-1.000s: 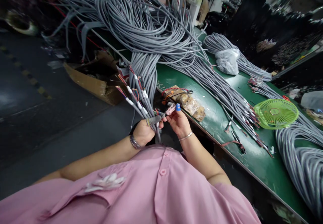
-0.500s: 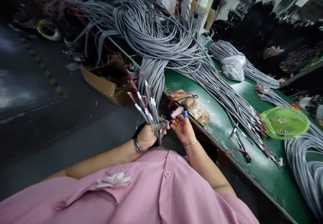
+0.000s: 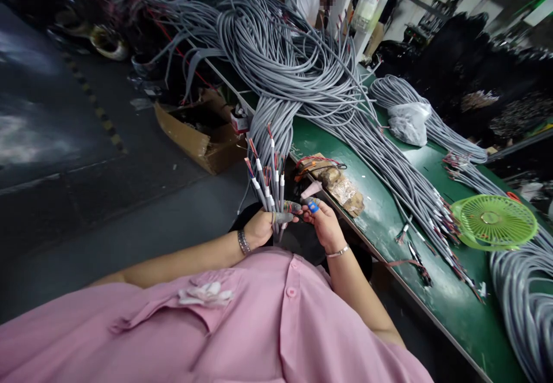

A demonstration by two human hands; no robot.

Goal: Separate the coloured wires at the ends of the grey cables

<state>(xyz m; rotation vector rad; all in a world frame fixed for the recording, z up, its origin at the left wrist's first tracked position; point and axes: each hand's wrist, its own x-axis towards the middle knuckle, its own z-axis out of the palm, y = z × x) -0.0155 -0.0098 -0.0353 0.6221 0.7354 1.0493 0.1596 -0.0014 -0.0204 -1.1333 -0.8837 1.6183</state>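
Note:
My left hand (image 3: 261,229) is wrapped round a bundle of grey cables (image 3: 268,198) in front of my body. White bands ring the cables near their upper ends, and thin coloured wires fan out above. Grey covering shows on the left thumb. Close on the right, my right hand (image 3: 326,226) pinches the coloured wires (image 3: 292,206) of one cable end that bends out of the bundle. Blue tape (image 3: 313,206) is on a right digit, and another fingertip is wrapped in grey. The exact contact between fingertips and wires is small and partly hidden.
A green table (image 3: 367,181) runs along my right, carrying a large coil of grey cables (image 3: 276,55), a green fan (image 3: 495,222), a plastic bag (image 3: 409,122) and a taped block (image 3: 341,187) with a pink-tipped tool. A cardboard box (image 3: 203,141) stands left. A person in white is behind.
The view has shifted, so the scene sits further right. My right fingers have come together at the coloured wires, with the blue-taped digit bent down. My left hand still grips the bundle.

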